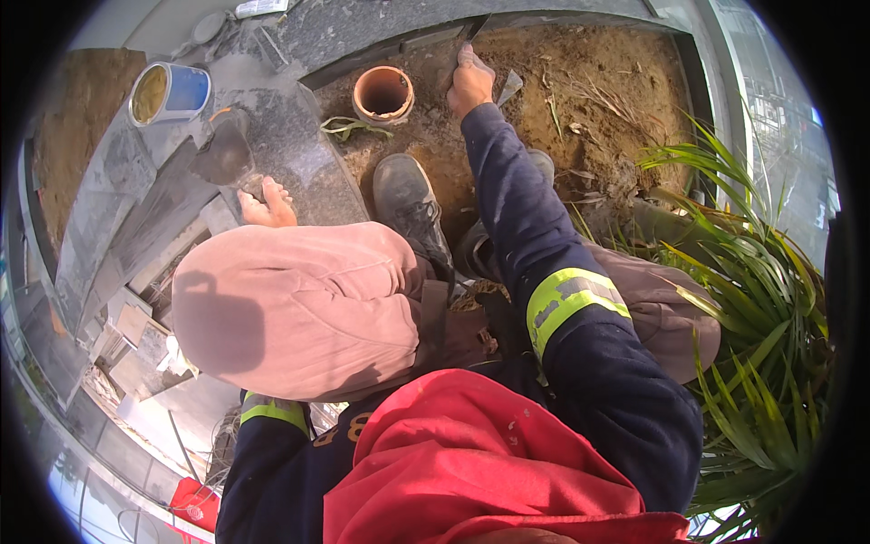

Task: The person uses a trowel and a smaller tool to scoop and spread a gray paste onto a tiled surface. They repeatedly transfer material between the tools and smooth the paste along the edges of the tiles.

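Observation:
My right hand [471, 83] reaches to the far edge of the soil bed, its fingers closed around a thin dark-bladed tool [474, 28]. The blade meets the dark stone border [399, 43]; its exact kind is not clear. Left of that hand an orange clay pipe [382, 94] stands upright in the soil. Beyond my left knee, my left hand [269, 204] is over the grey stone slab [294, 136], fingers apart. Nothing shows in its grasp, though the knee hides part of it. Close to its fingertips lies a dark flat patch or plate [223, 156].
A blue-and-white bucket [172, 93] lies tilted on the slabs at the left. Long-leaved green plants [761, 299] crowd the right side. Broken tile pieces [136, 344] are at the lower left. My shoe [406, 195] is on the soil [589, 118], with dry leaves about.

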Available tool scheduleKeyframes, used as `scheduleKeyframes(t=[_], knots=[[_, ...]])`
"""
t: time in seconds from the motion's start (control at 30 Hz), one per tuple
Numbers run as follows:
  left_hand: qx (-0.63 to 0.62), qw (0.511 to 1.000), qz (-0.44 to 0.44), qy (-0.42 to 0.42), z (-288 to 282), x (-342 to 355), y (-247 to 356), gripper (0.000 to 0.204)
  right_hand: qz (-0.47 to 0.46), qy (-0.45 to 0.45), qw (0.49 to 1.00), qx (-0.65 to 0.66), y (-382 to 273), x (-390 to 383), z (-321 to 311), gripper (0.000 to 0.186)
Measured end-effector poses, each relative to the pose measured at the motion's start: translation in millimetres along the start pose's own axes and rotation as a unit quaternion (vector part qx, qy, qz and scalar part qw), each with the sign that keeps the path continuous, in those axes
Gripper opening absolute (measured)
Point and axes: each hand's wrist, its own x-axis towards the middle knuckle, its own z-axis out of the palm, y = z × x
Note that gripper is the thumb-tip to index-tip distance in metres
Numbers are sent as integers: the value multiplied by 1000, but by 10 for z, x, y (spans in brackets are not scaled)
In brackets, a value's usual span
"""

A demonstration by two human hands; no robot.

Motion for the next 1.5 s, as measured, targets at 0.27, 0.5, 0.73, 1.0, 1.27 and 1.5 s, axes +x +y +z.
scheduleKeyframes(t=[0.27,0.5,0.73,1.0,1.27,1.5], knots=[[4,1000,18,-3,-62,26,-27,21,-75,-23,981,-177,78,-518,322,49],[6,1000,14,-6,-58,21,-22,21,-97,-38,967,-234,172,-576,343,50],[7,1000,14,-12,-59,21,-36,21,-116,-86,946,-290,149,-601,262,45],[6,1000,7,0,-61,24,-19,20,45,-76,992,-93,-12,-583,5,39],[-19,1000,7,-11,-5,22,-56,19,2,-45,999,-10,293,-250,109,42],[-7,1000,14,-14,-50,36,-43,24,-76,-94,972,-202,148,-613,280,47]])
